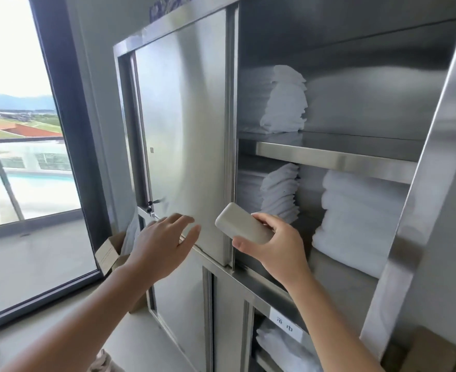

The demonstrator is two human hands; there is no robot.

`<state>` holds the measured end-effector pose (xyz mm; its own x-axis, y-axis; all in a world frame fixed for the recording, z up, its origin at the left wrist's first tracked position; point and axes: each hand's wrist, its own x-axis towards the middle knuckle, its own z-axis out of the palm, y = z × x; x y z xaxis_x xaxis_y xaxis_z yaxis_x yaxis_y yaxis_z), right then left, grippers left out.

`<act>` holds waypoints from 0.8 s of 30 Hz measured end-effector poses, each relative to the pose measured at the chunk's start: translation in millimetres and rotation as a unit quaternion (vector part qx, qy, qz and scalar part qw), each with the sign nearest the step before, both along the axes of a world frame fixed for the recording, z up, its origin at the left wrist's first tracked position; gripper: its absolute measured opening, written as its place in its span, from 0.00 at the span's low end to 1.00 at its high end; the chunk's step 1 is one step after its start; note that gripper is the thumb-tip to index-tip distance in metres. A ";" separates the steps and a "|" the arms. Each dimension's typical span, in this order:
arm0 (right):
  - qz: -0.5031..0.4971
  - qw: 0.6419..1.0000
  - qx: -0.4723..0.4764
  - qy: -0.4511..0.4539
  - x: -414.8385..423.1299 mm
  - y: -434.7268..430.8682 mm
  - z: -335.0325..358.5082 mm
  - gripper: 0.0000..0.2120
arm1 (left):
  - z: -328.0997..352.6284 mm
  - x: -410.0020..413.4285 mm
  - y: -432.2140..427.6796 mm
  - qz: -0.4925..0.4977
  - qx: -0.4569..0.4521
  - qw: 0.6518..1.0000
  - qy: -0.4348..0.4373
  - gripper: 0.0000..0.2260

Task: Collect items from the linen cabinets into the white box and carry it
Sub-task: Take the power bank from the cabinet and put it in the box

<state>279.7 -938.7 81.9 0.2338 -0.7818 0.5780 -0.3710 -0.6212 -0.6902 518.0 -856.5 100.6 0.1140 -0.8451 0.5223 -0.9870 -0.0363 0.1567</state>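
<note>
A steel linen cabinet [334,159] stands open on its right half, its sliding door [184,130] pushed to the left. Folded white towels lie on the upper shelf [286,100] and the lower shelf [358,224]. My right hand [272,245] grips a small white rounded box [243,224] in front of the lower shelf. My left hand [162,242] reaches toward the bottom of the sliding door with fingers spread and holds nothing.
A lower cabinet [283,342] with a label holds more white linen. Cardboard boxes [111,253] stand left of the cabinet, another [436,350] at the bottom right. A large window [20,130] fills the left side.
</note>
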 end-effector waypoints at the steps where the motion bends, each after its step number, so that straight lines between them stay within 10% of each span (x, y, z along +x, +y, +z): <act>1: 0.009 1.000 0.004 0.006 4.6 4.0 -1.6 0.30 | -2.9 4.9 4.7 0.006 0.001 1.000 0.005 0.21; 24: 0.220 0.962 0.153 0.054 323.2 175.0 -82.7 0.32 | -104.6 256.0 276.9 0.222 0.061 0.967 0.110 0.27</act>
